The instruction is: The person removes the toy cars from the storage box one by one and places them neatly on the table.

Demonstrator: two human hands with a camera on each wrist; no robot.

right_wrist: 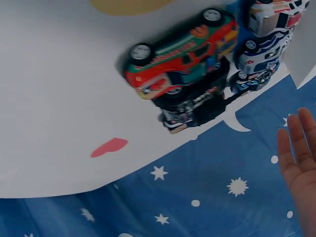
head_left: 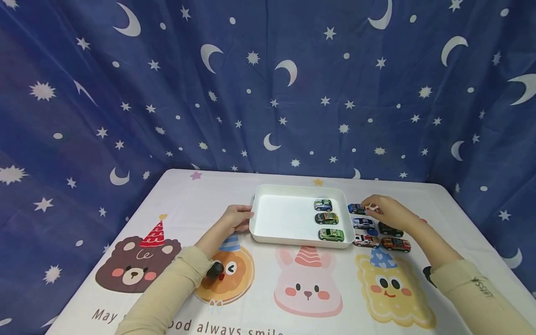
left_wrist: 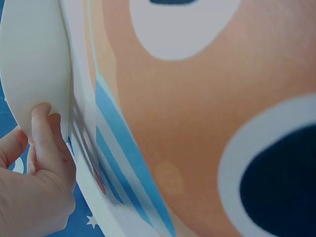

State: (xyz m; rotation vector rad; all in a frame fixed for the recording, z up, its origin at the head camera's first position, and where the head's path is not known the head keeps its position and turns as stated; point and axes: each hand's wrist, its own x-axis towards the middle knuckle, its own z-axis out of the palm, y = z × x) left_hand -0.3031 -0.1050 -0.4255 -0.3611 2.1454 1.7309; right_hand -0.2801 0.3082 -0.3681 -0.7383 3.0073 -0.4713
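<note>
My left hand (head_left: pixel 238 218) grips the left end of a white tray (head_left: pixel 282 241), thumb and fingers on either side of its wall; the left wrist view shows this hand (left_wrist: pixel 42 182) at the tray's wall (left_wrist: pixel 37 64). Inside the tray, a green toy car (head_left: pixel 331 235), a dark one (head_left: pixel 326 218) and a white-and-green one (head_left: pixel 323 205) line the right side. My right hand (head_left: pixel 391 213) pinches an orange-and-white toy car (head_left: pixel 374 209) beside a blue car (head_left: pixel 356 209). In the right wrist view that hand (right_wrist: pixel 302 158) shows only some fingers, and the pinched car is hidden.
Right of the tray stand a white-and-blue car (head_left: pixel 363 224), a black car (head_left: pixel 390 229), a red-and-white car (head_left: pixel 366 240) and a red-and-green car (head_left: pixel 395 244), close together. The table wears a cartoon-printed cloth (head_left: pixel 264 279). A blue curtain (head_left: pixel 268 93) hangs behind.
</note>
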